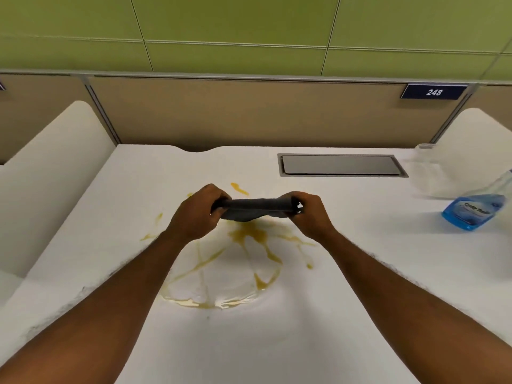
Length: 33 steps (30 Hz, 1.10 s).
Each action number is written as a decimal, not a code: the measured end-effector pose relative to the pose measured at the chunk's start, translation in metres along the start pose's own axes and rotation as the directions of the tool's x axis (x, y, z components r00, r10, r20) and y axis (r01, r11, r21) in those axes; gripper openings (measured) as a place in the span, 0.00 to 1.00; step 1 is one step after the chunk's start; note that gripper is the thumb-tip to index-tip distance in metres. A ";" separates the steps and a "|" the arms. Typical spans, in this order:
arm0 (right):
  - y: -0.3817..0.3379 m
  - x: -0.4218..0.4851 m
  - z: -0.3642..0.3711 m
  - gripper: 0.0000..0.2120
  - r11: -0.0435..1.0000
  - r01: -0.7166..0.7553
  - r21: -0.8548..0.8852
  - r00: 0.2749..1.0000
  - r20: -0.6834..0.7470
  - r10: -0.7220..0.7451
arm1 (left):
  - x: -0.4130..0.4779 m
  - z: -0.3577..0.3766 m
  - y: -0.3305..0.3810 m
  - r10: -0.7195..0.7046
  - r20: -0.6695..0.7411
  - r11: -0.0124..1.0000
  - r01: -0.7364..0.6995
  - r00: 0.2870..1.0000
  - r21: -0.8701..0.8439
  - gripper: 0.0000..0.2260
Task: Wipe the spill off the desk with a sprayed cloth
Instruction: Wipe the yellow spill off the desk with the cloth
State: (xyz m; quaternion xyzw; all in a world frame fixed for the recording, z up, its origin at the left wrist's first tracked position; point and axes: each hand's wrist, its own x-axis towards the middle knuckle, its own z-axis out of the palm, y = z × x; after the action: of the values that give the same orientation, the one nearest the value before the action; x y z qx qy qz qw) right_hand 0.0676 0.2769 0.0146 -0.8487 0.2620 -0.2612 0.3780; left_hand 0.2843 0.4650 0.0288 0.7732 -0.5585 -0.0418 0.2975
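A: Head view. What are the hands doing?

B: The left hand [198, 214] and the right hand [307, 213] each pinch one end of a dark cloth [256, 207]. The fingers are curled tight on it, and the cloth is pulled flat between them, up off the desk [346, 314].

A: Where is the spill [243, 245]?

B: Right under the fingers and nearer the person. It is yellow, with thin streaks going out both ways.

A: Is there room to move?

B: Lots of bare desk near the person. White side walls [55, 176] stand at the left and right edges. Past the fingers is a grey lid [342, 164] set in the desk.

A: Anything hard to see?

B: The blue spray bottle [476, 209] far right of the fingers is cut off at the edge. Something clear [426, 173] stands behind it, maybe a cup. Both fingertips are hidden by the cloth.
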 end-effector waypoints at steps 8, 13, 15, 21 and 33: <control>0.041 -0.094 0.042 0.20 0.971 0.030 -0.239 0.988 0.154 0.007 | -0.090 0.063 -0.021 0.112 0.339 0.988 -0.140 0.934 0.060 0.07; 0.057 -0.133 0.042 0.19 0.957 0.042 -0.286 0.966 0.255 0.034 | -0.119 0.091 -0.023 0.213 0.395 0.967 -0.250 0.894 0.044 0.09; 0.058 -0.135 0.042 0.18 0.949 0.081 -0.303 0.961 0.275 0.006 | -0.123 0.093 -0.024 0.253 0.391 0.956 -0.291 0.885 0.041 0.10; 0.033 -0.103 0.063 0.13 0.932 -0.189 -0.310 0.980 -0.006 0.197 | -0.107 0.096 -0.024 0.184 0.262 0.979 -0.200 0.947 0.035 0.10; 0.039 -0.098 0.152 0.32 0.724 -0.099 -0.682 0.934 0.188 0.305 | -0.095 0.129 -0.028 -0.074 0.423 0.934 -0.086 0.903 0.347 0.28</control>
State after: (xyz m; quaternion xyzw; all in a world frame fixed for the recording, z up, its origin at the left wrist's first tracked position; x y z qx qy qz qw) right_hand 0.0839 0.3942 -0.1282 -0.9214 0.3716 0.0181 0.1125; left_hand 0.2210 0.5018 -0.1167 0.7843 -0.6106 -0.1076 0.0217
